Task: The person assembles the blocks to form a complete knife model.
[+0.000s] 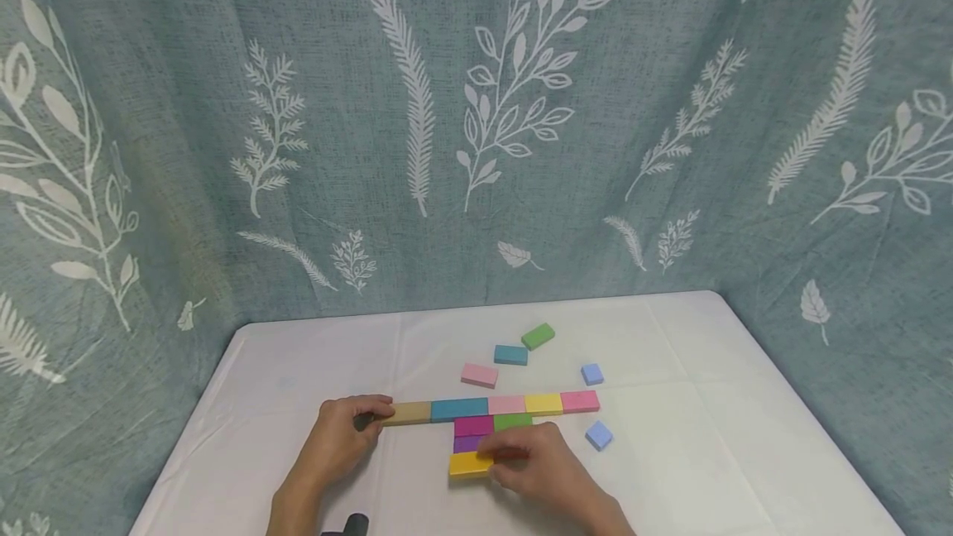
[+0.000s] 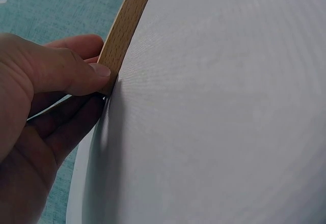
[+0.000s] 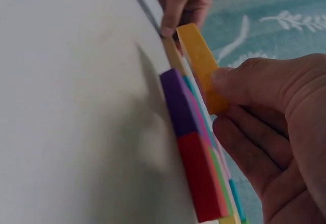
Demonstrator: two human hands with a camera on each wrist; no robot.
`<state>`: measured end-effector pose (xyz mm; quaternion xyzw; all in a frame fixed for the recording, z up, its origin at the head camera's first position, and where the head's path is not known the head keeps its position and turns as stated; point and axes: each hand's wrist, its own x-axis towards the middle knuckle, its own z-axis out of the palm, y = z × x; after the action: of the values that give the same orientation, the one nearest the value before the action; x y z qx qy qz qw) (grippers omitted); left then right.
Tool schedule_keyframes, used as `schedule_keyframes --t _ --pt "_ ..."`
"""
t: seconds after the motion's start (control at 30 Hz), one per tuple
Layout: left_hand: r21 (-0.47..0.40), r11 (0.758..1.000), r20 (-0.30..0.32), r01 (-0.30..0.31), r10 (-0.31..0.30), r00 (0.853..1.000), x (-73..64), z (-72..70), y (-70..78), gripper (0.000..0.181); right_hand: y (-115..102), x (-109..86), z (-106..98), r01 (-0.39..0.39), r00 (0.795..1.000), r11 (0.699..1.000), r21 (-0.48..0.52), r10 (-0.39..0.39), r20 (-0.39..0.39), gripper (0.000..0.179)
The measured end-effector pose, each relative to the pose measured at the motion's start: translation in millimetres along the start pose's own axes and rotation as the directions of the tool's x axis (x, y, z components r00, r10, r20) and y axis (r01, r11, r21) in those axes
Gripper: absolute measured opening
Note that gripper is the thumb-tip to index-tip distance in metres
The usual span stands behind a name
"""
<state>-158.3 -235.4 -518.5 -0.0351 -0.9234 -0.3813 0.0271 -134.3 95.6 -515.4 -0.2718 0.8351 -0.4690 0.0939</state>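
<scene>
My left hand (image 1: pixel 338 441) pinches the left end of a tan wooden block (image 1: pixel 409 413) between thumb and fingers; the left wrist view shows its grain (image 2: pixel 125 30). That block begins a row with a blue block (image 1: pixel 459 409), pink block (image 1: pixel 506 404), pale yellow block (image 1: pixel 543 404) and darker pink block (image 1: pixel 580 401). Against the row's near side lie a magenta block (image 1: pixel 473 426) and a green block (image 1: pixel 514 421), then a purple block (image 1: pixel 466 443) and a red block (image 3: pixel 197 175). Above these, my right hand (image 1: pixel 542 466) pinches an orange-yellow block (image 1: pixel 469 465) by its right end.
Beyond the row lie a loose pink block (image 1: pixel 480 375), a blue block (image 1: pixel 510 355) and a green block (image 1: pixel 538 337). Two small light-blue blocks (image 1: pixel 592 374) lie to the right. A black object (image 1: pixel 356 524) shows at the near edge. A patterned curtain (image 1: pixel 447 147) surrounds the white table (image 1: pixel 730 404).
</scene>
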Motion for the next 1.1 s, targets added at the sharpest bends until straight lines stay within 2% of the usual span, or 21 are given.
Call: schedule_keyframes --t 0.2,0.47,0.67,1.1 --pt "0.001 1.0 -0.002 -0.003 0.003 1.0 0.7 0.5 1.4 0.029 -3.4 -0.2 5.6 -0.028 0.999 0.992 -0.126 0.032 0.032 0.026" --pt "0.004 1.0 0.002 0.001 -0.001 1.0 0.8 0.4 0.9 0.029 -1.0 -2.4 11.6 0.099 0.995 0.956 -0.277 -0.098 0.017 0.026" --pt "0.013 1.0 0.004 0.008 -0.008 1.0 0.1 -0.6 0.3 0.029 -5.4 0.9 14.8 0.113 0.994 0.954 -0.278 -0.108 0.033 0.029" --pt "0.002 1.0 0.01 0.024 -0.024 1.0 0.0 -0.8 1.6 0.029 -8.1 5.4 19.1 0.03 0.999 0.953 -0.301 -0.021 0.035 0.028"
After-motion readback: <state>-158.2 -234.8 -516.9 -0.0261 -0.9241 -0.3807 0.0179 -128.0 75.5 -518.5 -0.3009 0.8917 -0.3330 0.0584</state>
